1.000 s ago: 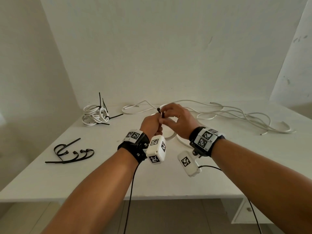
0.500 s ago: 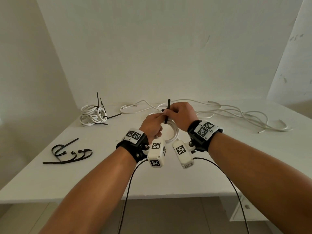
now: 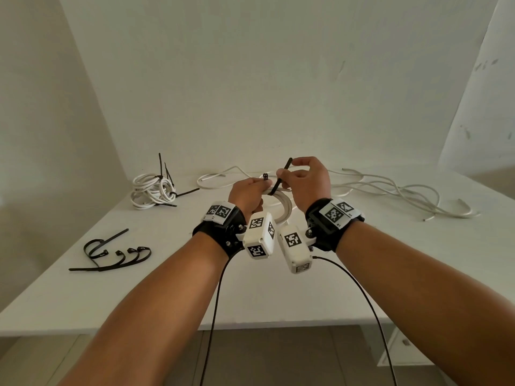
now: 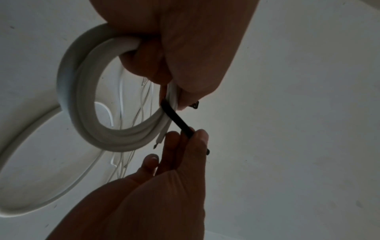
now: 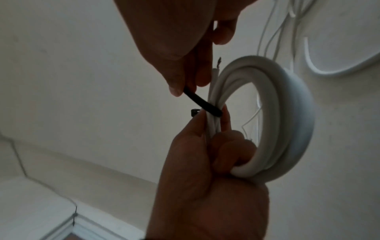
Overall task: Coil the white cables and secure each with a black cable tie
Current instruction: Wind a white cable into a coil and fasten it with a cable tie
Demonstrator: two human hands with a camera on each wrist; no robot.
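Observation:
My left hand (image 3: 248, 192) grips a small coil of white cable (image 3: 282, 208) above the table; the coil (image 4: 82, 104) hangs below the fist in the left wrist view. A black cable tie (image 3: 281, 175) wraps round the coil's strands, its square head (image 3: 265, 176) sticking up beside my left thumb. My right hand (image 3: 303, 179) pinches the tie's tail between thumb and fingers. The right wrist view shows the tie (image 5: 202, 103) running from my right fingertips to the coil (image 5: 287, 116). The tail is outside the head.
A tied bundle of white cable (image 3: 152, 190) with black ties lies at the back left. Several loose black cable ties (image 3: 111, 254) lie at the left front. Long loose white cables (image 3: 390, 190) sprawl across the back right. The white table (image 3: 167, 296) meets a white wall.
My right hand has drawn the tie's tail up and to the right, away from the head. Both hands have risen slightly with the coil.

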